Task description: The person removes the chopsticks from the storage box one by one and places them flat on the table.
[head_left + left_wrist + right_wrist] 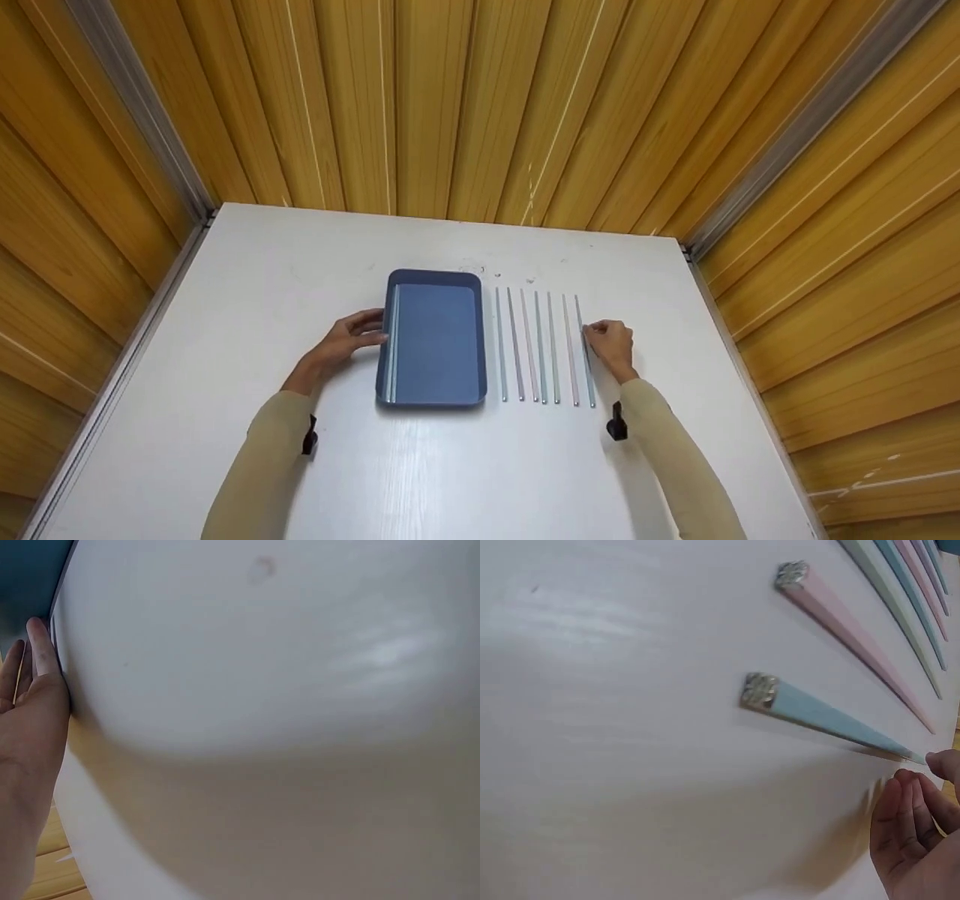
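Observation:
A blue rectangular tray (441, 345) stands on the white table, with pale chopsticks (394, 341) lying lengthwise along its inner left side. My left hand (345, 337) rests against the outside of the tray's left wall, its fingers fairly straight in the left wrist view. Right of the tray, several pastel chopsticks lie side by side, metal-capped ends toward me. At the row's right end, my right hand (612, 346) pinches a light blue chopstick (817, 712) between thumb and fingertips, toward its thin end. The chopstick still lies low along the tabletop.
A pink chopstick (862, 645) is the closest neighbour to the light blue one. White tabletop (405, 480) extends around the tray and the row. Yellow wood-patterned walls (427, 112) with grey metal rails enclose the table's back and sides.

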Demonstrator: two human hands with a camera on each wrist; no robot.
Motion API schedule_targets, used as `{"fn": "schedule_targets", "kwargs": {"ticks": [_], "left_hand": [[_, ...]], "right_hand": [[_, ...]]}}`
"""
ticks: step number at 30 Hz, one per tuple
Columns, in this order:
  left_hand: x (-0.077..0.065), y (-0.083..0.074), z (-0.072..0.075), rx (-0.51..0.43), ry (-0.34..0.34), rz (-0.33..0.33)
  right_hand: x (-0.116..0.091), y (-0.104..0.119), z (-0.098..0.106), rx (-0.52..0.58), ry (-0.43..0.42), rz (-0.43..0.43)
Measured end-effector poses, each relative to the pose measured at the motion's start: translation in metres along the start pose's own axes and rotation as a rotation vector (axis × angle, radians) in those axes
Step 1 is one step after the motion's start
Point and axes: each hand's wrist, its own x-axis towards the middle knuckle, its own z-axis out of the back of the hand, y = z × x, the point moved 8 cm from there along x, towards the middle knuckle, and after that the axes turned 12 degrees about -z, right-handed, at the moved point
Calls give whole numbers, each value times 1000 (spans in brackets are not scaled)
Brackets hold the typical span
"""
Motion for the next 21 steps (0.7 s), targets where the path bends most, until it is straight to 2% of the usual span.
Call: {"fn": "schedule_targets", "kwargs": {"ticks": [4, 9, 13, 21], "left_hand": [[-2, 1, 0, -5, -7, -2], [-7, 4, 1, -2, -12, 11], [-5, 3, 1, 12, -7, 8], [1, 3, 0, 13, -9, 0]], "right_hand": [[1, 18, -5, -13, 26, 1], [-1, 50, -18, -31, 30, 53], [-3, 80, -31, -20, 49, 94], [-17, 146, -54, 62, 90, 235]]}}
